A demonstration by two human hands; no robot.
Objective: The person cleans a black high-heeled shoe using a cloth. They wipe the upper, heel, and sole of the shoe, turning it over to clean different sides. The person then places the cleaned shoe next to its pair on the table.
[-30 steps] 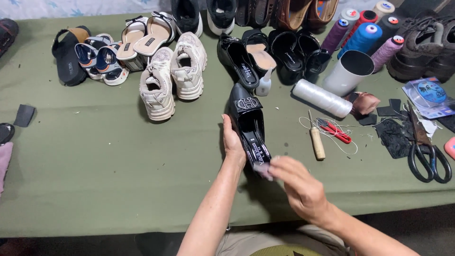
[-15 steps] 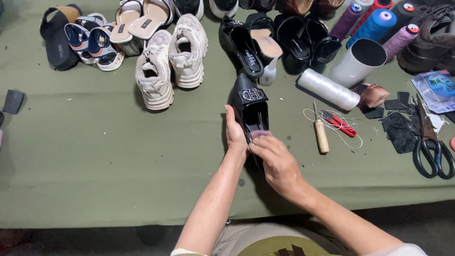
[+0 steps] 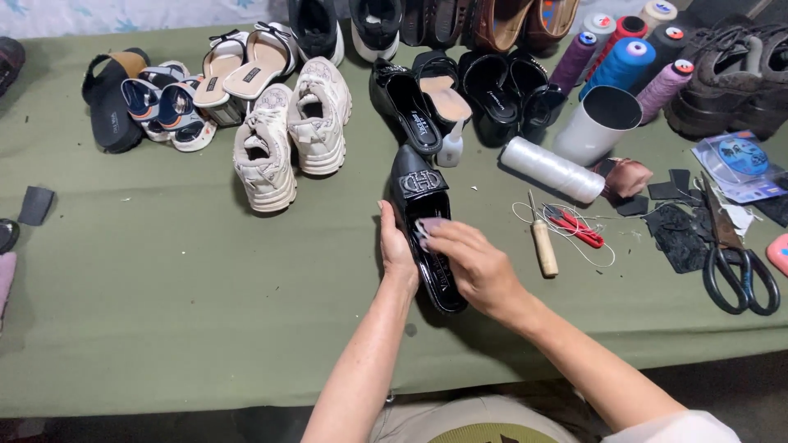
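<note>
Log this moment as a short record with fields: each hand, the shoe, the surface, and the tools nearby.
left hand: steadies the left side of the black shoe
right hand: presses a small pale cloth into the shoe's opening
black shoe: lies flat, toe with metal buckle pointing away from the person
surface: green table cover
nearby tools: wooden-handled awl, red snips, black scissors, white thread spool

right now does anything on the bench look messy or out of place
Nothing looks damaged or spilled. The only untidy spots are a loose tangle of white thread around the red snips and black scraps scattered beside the scissors.
</note>
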